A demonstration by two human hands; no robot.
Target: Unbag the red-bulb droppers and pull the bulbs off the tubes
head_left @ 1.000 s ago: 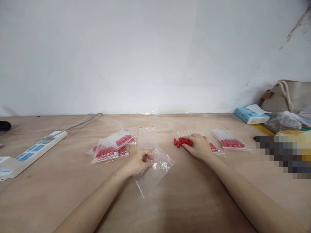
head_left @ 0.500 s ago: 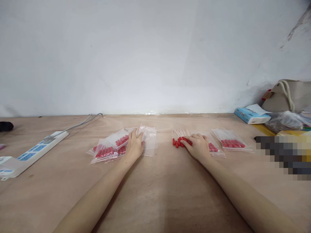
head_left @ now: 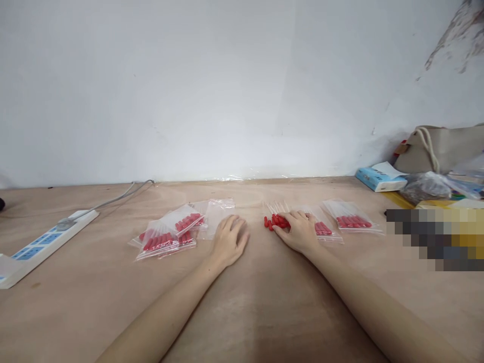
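Observation:
My left hand [head_left: 230, 242] lies low over the table, its fingers loosely bent and apart, with nothing seen in it. Just to its left are clear zip bags [head_left: 216, 212] with no red pieces in them, partly covered by the hand. Further left lies a pile of zip bags filled with red-ended thin sticks [head_left: 162, 241]. My right hand [head_left: 300, 233] rests over loose red-ended sticks [head_left: 273, 222], thumb and fingers apart; its fingertips seem to touch them. Beside it, partly behind the hand, is a filled zip bag [head_left: 323, 229]. Another filled bag [head_left: 353, 222] lies further right.
A white power strip [head_left: 49, 244] with a grey cable [head_left: 113, 199] stands at the left. On the right are a blue tissue box [head_left: 378, 179], a crumpled plastic bag [head_left: 425, 186] and a beige bag [head_left: 454, 146]. The wall [head_left: 212, 91] bounds the table's far edge.
My left hand has moved right, off the filled bags and across the clear bags. My right hand stays at the loose sticks. The view has shifted slightly to the right.

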